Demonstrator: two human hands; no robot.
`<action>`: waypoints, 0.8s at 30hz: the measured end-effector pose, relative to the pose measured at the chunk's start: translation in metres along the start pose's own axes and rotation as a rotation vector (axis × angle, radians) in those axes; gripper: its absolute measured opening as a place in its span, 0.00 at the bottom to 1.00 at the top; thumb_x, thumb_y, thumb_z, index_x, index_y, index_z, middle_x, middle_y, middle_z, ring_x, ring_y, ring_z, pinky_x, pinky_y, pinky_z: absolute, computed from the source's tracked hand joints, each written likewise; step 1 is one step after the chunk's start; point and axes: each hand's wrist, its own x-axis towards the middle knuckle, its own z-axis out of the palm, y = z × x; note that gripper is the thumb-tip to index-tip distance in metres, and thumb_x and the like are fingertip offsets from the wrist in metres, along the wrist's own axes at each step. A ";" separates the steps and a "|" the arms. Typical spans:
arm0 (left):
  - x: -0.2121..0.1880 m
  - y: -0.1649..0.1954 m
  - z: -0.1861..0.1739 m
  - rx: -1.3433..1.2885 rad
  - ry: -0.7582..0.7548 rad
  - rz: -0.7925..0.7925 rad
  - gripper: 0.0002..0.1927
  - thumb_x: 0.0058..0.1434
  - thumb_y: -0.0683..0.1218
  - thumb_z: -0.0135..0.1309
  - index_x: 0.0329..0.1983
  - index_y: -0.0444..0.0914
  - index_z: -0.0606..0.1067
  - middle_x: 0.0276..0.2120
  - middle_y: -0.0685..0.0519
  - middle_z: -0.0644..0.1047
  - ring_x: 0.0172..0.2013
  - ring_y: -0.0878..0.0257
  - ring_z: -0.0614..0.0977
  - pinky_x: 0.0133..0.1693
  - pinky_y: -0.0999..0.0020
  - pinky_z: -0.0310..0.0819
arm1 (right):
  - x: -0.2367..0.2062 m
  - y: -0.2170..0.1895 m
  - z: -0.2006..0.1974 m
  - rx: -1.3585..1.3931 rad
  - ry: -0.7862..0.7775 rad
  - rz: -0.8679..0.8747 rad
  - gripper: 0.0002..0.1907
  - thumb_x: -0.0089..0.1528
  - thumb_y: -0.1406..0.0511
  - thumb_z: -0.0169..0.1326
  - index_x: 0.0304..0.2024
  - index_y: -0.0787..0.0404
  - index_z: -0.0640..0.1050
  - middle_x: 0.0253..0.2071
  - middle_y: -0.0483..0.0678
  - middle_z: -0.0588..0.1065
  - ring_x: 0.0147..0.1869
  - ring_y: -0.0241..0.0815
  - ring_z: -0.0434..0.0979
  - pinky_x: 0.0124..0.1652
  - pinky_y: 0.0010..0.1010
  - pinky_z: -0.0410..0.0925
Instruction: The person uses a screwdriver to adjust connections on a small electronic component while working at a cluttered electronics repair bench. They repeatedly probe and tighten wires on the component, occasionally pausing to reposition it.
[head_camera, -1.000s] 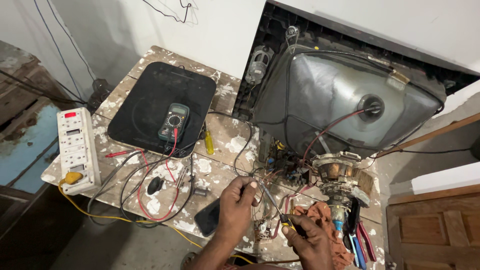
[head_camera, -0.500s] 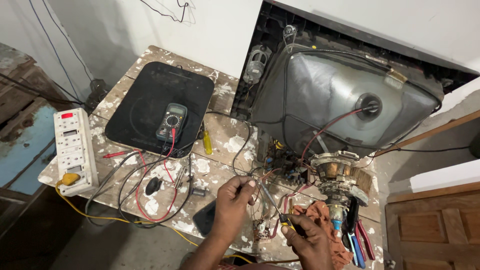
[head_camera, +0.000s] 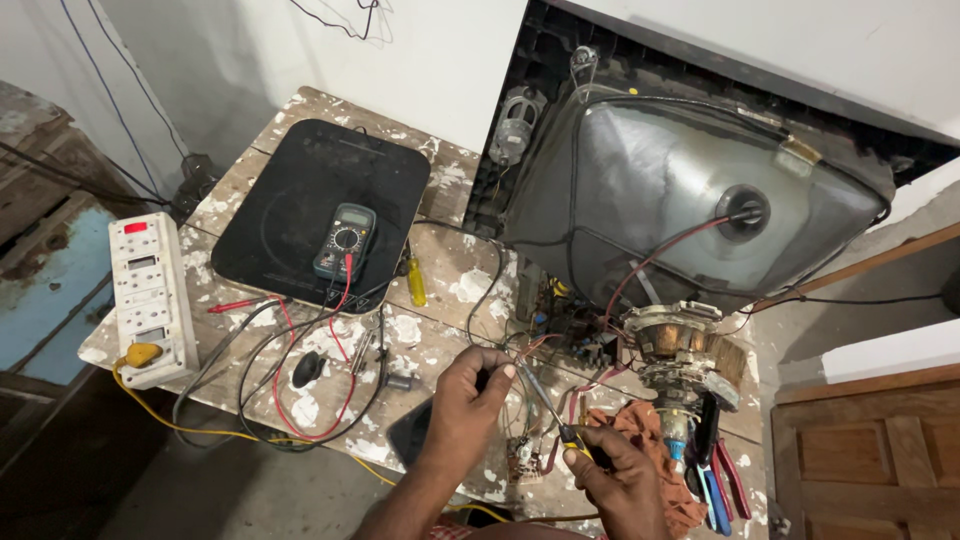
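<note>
Your right hand (head_camera: 618, 482) grips a yellow-handled screwdriver (head_camera: 548, 407), its tip among the wires (head_camera: 520, 352) at the table's (head_camera: 460, 280) front edge, just below the open television tube (head_camera: 680, 190). Your left hand (head_camera: 465, 405) pinches those wires with clenched fingers (head_camera: 497, 368). A multimeter (head_camera: 343, 240) lies on a black mat (head_camera: 300, 190), well apart.

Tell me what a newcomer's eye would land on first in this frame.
The big grey picture tube of an opened television fills the upper right, its neck coil pointing at the viewer. Below it the left hand pinches wires while the right hand holds a screwdriver to them. A multimeter lies on a black slab at left, near a white power strip.
</note>
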 end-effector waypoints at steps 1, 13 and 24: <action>0.000 0.001 0.000 0.010 -0.001 -0.021 0.04 0.64 0.40 0.57 0.40 0.33 0.78 0.24 0.60 0.73 0.24 0.75 0.68 0.26 0.76 0.63 | 0.000 0.000 0.000 -0.005 -0.006 -0.002 0.12 0.58 0.69 0.63 0.44 0.66 0.85 0.22 0.47 0.75 0.24 0.35 0.70 0.24 0.29 0.62; 0.011 -0.008 -0.002 0.031 0.041 -0.037 0.09 0.65 0.42 0.57 0.46 0.33 0.79 0.28 0.57 0.79 0.29 0.72 0.76 0.33 0.75 0.73 | 0.000 -0.005 0.000 0.057 0.039 -0.057 0.13 0.56 0.69 0.64 0.43 0.66 0.84 0.21 0.46 0.74 0.23 0.34 0.70 0.24 0.27 0.61; 0.008 0.012 -0.006 0.160 0.025 0.081 0.05 0.60 0.40 0.62 0.35 0.32 0.81 0.30 0.53 0.80 0.30 0.69 0.78 0.35 0.73 0.74 | 0.000 -0.010 0.003 0.002 0.013 -0.017 0.11 0.56 0.70 0.63 0.42 0.65 0.85 0.23 0.48 0.75 0.24 0.36 0.70 0.25 0.29 0.63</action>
